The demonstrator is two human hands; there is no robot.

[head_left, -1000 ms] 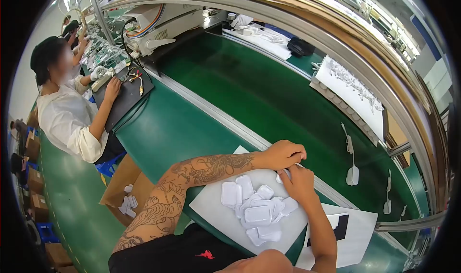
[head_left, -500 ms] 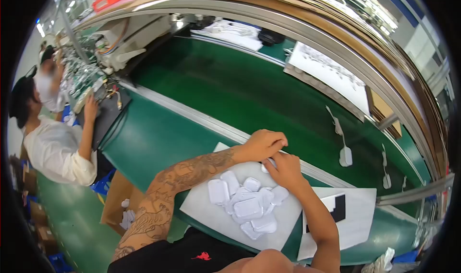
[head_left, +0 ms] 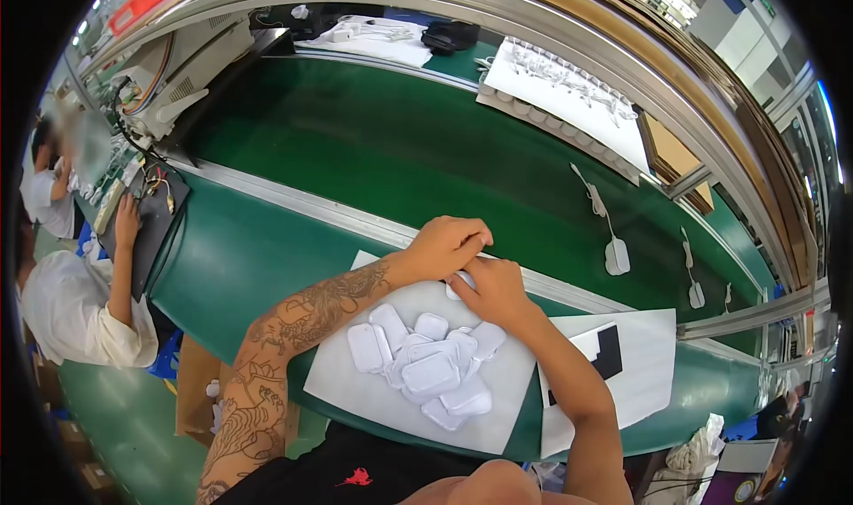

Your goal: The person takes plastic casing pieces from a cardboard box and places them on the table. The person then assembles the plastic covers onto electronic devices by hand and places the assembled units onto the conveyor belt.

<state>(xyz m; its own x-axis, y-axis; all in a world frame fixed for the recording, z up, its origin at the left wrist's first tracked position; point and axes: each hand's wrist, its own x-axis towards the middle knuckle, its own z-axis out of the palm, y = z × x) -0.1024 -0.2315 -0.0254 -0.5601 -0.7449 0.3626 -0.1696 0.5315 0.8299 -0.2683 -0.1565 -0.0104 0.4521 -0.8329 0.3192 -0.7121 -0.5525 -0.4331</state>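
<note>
My left hand (head_left: 442,246), on the tattooed arm, is closed with its fingers curled over toward my right hand; whatever they grip is hidden. Against it, my right hand (head_left: 494,290) is closed, thumb and fingers on a white plastic case (head_left: 459,285) that is mostly covered. Both hands meet at the far corner of a white foam sheet (head_left: 333,385), near the conveyor's metal rail. Closer to my body, a loose pile of rounded white plastic cases (head_left: 433,373) lies on this sheet.
Beyond the rail runs a green conveyor belt (head_left: 355,141) carrying white adapters with cords (head_left: 617,256). A second white sheet (head_left: 653,363) with a black piece lies right. A co-worker (head_left: 84,310) sits left, near a cardboard box (head_left: 197,385). Metal framing (head_left: 755,314) crosses at right.
The view has shifted, so the bench and belt appear farther left and slightly higher. My hands keep nearly the same closed pose together; the pile looks unchanged.
</note>
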